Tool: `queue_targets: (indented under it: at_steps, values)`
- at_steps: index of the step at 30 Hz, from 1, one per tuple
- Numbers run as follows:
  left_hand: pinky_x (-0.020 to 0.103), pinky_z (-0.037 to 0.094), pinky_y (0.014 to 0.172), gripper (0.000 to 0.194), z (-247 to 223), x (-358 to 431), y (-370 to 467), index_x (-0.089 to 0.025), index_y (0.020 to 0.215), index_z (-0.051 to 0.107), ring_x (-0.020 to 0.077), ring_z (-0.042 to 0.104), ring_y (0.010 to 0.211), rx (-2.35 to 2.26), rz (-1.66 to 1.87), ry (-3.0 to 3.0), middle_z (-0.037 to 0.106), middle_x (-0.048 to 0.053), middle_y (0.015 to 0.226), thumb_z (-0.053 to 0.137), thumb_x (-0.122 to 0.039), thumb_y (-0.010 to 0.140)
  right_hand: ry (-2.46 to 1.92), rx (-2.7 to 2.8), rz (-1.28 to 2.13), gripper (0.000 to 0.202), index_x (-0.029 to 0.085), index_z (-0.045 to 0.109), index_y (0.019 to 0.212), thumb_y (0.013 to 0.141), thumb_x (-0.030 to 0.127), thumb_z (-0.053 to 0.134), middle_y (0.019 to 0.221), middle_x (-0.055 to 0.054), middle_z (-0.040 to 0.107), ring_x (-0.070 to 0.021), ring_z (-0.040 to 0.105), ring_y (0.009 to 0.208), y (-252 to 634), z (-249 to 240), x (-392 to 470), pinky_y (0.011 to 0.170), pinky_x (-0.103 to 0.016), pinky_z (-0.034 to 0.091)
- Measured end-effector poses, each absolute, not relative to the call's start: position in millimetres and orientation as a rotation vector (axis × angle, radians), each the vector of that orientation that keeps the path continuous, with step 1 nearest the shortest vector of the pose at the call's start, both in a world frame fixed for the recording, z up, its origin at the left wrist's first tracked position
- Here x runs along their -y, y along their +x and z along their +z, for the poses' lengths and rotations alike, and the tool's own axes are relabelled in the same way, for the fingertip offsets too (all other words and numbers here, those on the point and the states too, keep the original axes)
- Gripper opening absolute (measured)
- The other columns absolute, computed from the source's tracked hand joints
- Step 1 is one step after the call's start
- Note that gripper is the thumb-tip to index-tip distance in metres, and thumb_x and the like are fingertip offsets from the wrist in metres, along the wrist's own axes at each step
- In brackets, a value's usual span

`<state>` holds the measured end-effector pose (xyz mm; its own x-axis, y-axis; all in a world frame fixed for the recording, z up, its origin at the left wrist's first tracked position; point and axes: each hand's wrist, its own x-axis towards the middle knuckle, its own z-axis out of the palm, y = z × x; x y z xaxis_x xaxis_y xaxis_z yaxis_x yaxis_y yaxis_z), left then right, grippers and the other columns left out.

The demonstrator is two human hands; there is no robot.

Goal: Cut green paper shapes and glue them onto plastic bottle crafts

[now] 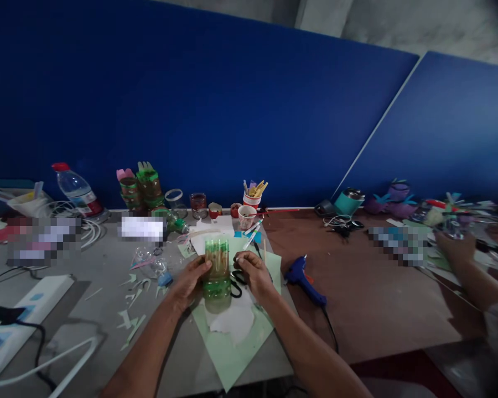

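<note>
My left hand (194, 278) grips the left side of a cut plastic bottle (217, 273), with fingers partly hidden behind it. The bottle is clear with green bands at top and bottom and brownish upright strips between, and it stands upright above the paper. My right hand (253, 271) is just right of its upper edge, thumb and fingers pinched together; whatever is between them is too small to make out. Black-handled scissors (235, 284) lie between the bottle and my right hand. Beneath are a light green sheet (228, 365) and a torn white paper (234, 320).
A blue glue gun (305, 279) lies to the right. White scraps (133, 326) and a clear plastic piece (151, 262) are on the left, near a power strip (29, 318). Cups (247, 216) stand at the back. Another person's hand (456, 249) works at far right.
</note>
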<state>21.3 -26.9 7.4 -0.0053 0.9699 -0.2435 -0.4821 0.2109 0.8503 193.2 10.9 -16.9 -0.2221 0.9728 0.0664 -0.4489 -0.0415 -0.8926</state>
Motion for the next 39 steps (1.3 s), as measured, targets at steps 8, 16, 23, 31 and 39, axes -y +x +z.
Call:
queue_targets:
  at_steps: [8,16,23,31,39]
  values:
    - [0.027,0.050,0.067,0.037,5.8,27.3,22.3,-0.016,0.092,0.067,0.0194,0.068,0.073,-1.063,1.217,0.687,0.073,0.004,0.080,0.079,-0.032,0.061,-0.791,1.314,1.120,0.010,0.021,0.062,0.073,0.076,0.030,0.059,0.073,0.000,0.053,-0.0145,0.047,0.068,198.6,-8.6,-12.5,0.064,-0.026,0.037]
    - [0.029,0.051,0.066,0.037,2.2,25.9,21.8,-0.017,0.095,0.066,0.0203,0.068,0.073,-1.070,1.201,0.691,0.073,0.004,0.081,0.077,-0.030,0.062,-0.835,1.374,0.967,0.008,0.021,0.061,0.074,0.078,0.025,0.056,0.075,-0.001,0.054,-0.0155,0.051,0.071,201.0,-8.2,-13.8,0.065,-0.028,0.040]
    - [0.029,0.054,0.068,0.031,9.3,25.2,19.6,-0.015,0.095,0.066,0.0191,0.068,0.073,-0.949,1.256,0.612,0.073,0.006,0.083,0.071,-0.028,0.067,-1.050,1.551,0.895,0.008,0.021,0.060,0.067,0.072,0.015,0.058,0.072,-0.001,0.055,-0.0163,0.051,0.069,196.8,-19.4,-13.1,0.066,-0.029,0.040]
    - [0.030,0.054,0.061,0.029,18.9,24.6,13.9,-0.014,0.088,0.066,0.0188,0.066,0.066,-0.904,1.227,0.379,0.071,0.007,0.075,0.064,-0.039,0.074,-0.971,1.699,0.861,0.012,0.022,0.062,0.065,0.069,0.011,0.058,0.072,-0.002,0.056,-0.0192,0.053,0.074,195.5,-14.3,-6.2,0.071,-0.033,0.041]
    - [0.031,0.053,0.063,0.039,12.6,26.6,10.5,-0.011,0.092,0.067,0.0202,0.066,0.069,-0.725,1.286,0.285,0.071,0.008,0.075,0.060,-0.046,0.075,-0.937,1.712,0.806,0.010,0.022,0.061,0.070,0.076,0.016,0.056,0.076,-0.003,0.057,-0.0190,0.053,0.073,194.2,-19.1,-4.4,0.069,-0.032,0.041]
